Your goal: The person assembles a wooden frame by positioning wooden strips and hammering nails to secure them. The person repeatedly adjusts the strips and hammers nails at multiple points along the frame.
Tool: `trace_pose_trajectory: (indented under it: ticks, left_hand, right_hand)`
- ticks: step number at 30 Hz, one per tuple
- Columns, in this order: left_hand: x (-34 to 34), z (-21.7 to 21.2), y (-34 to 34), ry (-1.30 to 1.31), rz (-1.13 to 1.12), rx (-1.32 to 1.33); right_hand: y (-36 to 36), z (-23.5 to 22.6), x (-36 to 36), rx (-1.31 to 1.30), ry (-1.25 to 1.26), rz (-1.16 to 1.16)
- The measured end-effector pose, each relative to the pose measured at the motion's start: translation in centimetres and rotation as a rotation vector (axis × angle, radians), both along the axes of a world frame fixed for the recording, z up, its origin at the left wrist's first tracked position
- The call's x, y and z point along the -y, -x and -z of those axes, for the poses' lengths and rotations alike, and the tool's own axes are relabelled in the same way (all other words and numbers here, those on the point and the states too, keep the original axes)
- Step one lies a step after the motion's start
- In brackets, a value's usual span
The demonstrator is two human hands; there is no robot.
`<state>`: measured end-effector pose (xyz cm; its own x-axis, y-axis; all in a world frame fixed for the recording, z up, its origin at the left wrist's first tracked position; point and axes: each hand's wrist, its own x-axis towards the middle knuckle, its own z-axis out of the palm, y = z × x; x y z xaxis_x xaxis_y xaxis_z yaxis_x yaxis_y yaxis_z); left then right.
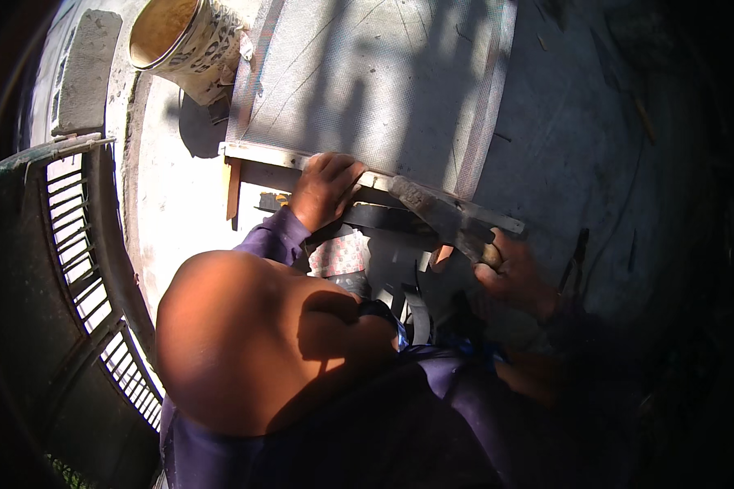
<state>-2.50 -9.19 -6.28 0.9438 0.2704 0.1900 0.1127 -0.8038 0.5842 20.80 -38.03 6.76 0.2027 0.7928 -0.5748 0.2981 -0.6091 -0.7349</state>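
A pale wooden strip (375, 179) runs across the near end of a light mesh sheet (367, 81). My left hand (326, 189) is closed over the strip left of its middle, with the fingers curled over the far edge. In my right hand (510, 273), near the strip's right end, is a broad-bladed tool (432, 210), worn and greyish, with a rounded wooden handle end. Its blade slants up to the left and lies over or against the strip; contact is unclear. Shadow partly hides the right fingers.
A stained bucket (208, 57) stands at the far left beside the mesh. Beyond it is a grey concrete block (88, 73). A dark slatted frame (73, 236) fills the left side. A short wooden piece (232, 191) hangs down at the strip's left end. Striped shadows cross the mesh.
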Motion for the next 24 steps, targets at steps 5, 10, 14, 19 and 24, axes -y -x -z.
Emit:
trace_pose_trajectory:
  ticks: [5, 10, 14, 19, 24]
  left_hand:
    - [0.1, 0.0, 0.2, 0.027, -0.006, 0.022]
    - [0.1, -0.5, 0.1, 0.024, -0.006, -0.019]
    - [-0.1, -0.7, -0.1, 0.032, 0.003, -0.003]
    - [-0.1, -0.2, 0.0, 0.048, 0.005, 0.026]
    - [0.0, -0.4, 0.1, 0.058, -0.018, 0.026]
  right_hand:
    - [4.5, 0.7, -2.1, 0.036, -0.167, 0.045]
    - [4.2, 2.3, -1.8, 0.144, -0.296, 0.008]
    - [3.9, 2.5, -2.2, 0.206, -0.077, 0.029]
    - [4.8, 0.9, -2.1, 0.117, -0.462, 0.131]
    - [4.7, 2.5, -2.6, -0.094, -0.72, 0.216]
